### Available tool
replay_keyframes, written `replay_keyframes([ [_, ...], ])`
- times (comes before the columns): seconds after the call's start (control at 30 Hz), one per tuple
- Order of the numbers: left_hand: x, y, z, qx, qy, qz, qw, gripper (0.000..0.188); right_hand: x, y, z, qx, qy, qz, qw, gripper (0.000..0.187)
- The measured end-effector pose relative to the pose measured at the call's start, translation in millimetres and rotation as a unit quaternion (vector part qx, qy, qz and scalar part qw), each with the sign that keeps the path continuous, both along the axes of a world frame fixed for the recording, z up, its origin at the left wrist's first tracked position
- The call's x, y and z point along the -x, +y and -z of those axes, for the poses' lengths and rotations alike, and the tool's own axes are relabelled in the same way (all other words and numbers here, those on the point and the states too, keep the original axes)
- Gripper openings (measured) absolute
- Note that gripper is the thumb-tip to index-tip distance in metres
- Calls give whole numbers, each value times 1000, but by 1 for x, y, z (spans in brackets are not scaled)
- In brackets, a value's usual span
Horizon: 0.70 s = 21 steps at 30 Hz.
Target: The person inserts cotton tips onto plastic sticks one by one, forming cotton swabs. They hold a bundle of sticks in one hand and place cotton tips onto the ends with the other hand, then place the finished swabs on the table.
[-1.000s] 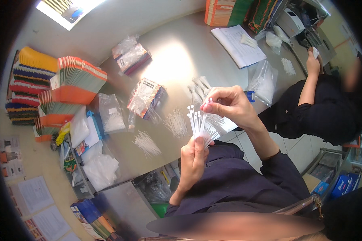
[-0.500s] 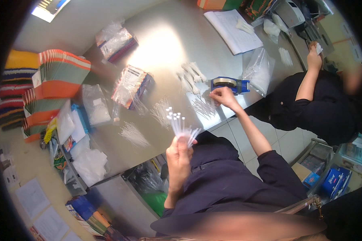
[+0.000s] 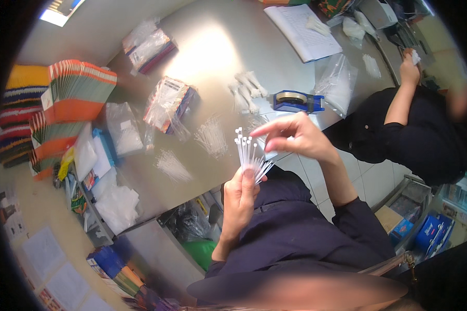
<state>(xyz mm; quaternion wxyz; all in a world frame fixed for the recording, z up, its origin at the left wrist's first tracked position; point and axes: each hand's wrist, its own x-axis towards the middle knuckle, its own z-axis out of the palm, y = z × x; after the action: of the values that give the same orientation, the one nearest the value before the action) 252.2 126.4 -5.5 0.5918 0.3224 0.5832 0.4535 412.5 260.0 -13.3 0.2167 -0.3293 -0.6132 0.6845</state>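
Observation:
In my left hand (image 3: 238,199) is an upright bundle of white cable ties (image 3: 248,155), its fingers closed around the stems and the small square heads pointing up. Just right of the heads hovers my right hand (image 3: 301,136), thumb and forefinger spread apart. A small pale spot shows among its fingers; I cannot make out what it is. Partly behind this hand lies a loose heap of cable ties (image 3: 255,123). Beyond it sits a blue tape dispenser (image 3: 298,102). Tied bunches of white ties (image 3: 248,90) rest left of the dispenser.
More loose ties (image 3: 211,136) lie on the metal table (image 3: 192,181). Plastic-wrapped packs (image 3: 168,106), a clear bag (image 3: 336,85) and an open paper pad (image 3: 298,33) are on it too. Orange folded stacks (image 3: 80,90) stand left. A co-worker (image 3: 410,135) is at right.
My right hand has come back from beside the tape dispenser to the bundle, and its fingers have spread. My left hand has shifted slightly right and up, still holding the cable ties.

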Motion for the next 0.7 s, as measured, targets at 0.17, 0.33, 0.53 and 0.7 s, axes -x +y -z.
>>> replay_keyframes([
  [0.17, -6, 0, -10, -24, -10, 19, 999, 40, 19, -10, -33, 27, 51, 27, 998, 18],
  [0.33, -7, -2, -18, -41, -29, 25, 998, 39, 16, -16, -40, -20, 53, 18, 998, 11],
  [0.53, -7, -5, -23, -50, -24, 26, 998, 39, 19, -16, -46, -10, 87, 53, 995, 16],
  [0.7, -7, -8, -25, -54, -28, 34, 998, 40, 21, -16, -51, -19, 90, 19, 996, 16],
])
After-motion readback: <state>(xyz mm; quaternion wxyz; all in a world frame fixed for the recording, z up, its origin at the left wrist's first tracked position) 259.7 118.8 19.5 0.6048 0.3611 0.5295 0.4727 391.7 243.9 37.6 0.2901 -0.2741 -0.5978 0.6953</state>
